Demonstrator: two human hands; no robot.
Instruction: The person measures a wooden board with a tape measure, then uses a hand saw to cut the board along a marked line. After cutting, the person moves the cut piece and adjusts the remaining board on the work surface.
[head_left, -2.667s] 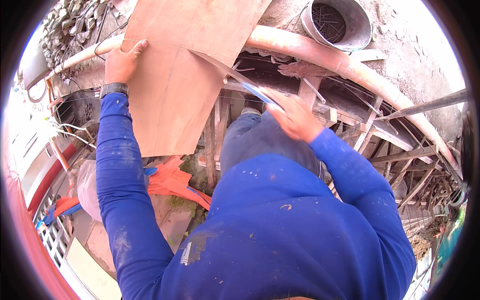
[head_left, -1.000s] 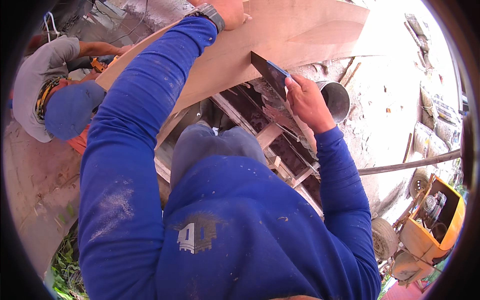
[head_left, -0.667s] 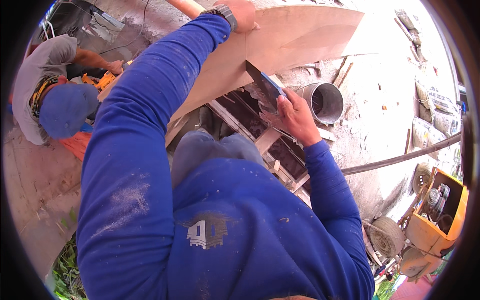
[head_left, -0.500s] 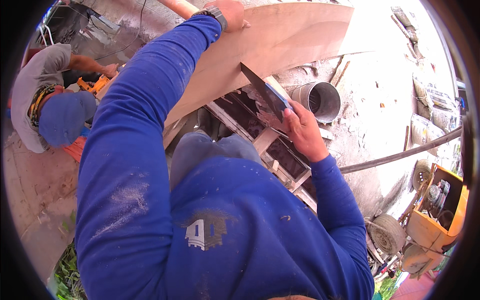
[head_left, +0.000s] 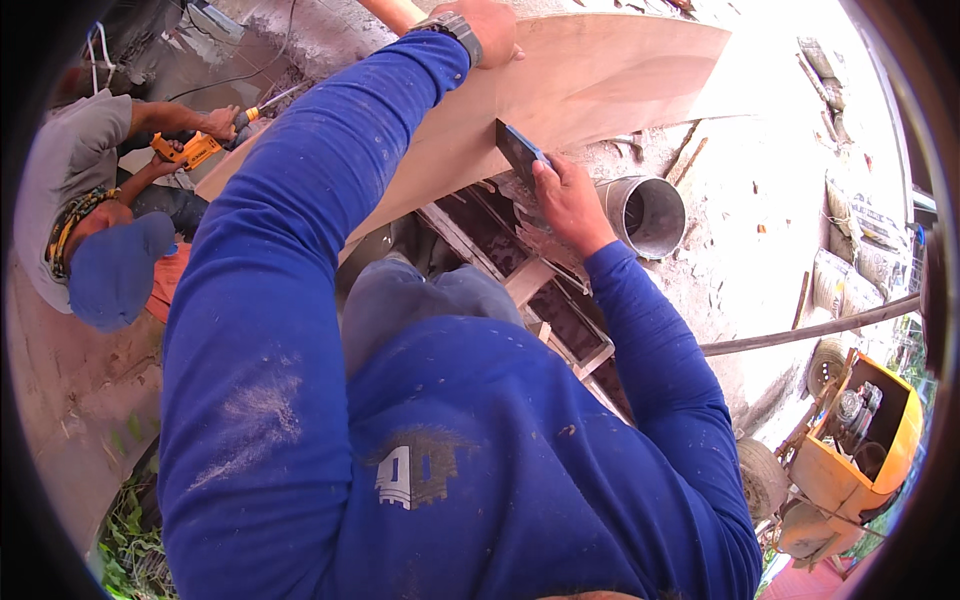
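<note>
The likeliest trouble is the saw (head_left: pixel 516 155) leaving its place: its tip meets the board (head_left: pixel 610 75) below the left hand (head_left: pixel 490 32), near enough that a skipped stroke could run up the face toward those fingers. The right hand (head_left: pixel 573 200) has its grip clamped on the saw's handle end; the left lies over the board's upper edge, but its underside is hidden, so I cannot tell whether that grip is closed or merely pressing. If it only presses, the board could chatter or slide. The board slants across the view ahead of the person, above open timbers (head_left: pixel 530 278), and what bears it is mostly out of sight; should it sag, the saw may bind and kink. A downward slip could bring the saw toward the legs (head_left: pixel 440 290), or knock the right hand against the bucket (head_left: pixel 615 197) just beside it. On the left, a co-worker (head_left: pixel 75 180) holds a yellow tool (head_left: pixel 200 150) near the board's other end; a bump there might shift everything mid-stroke.
</note>
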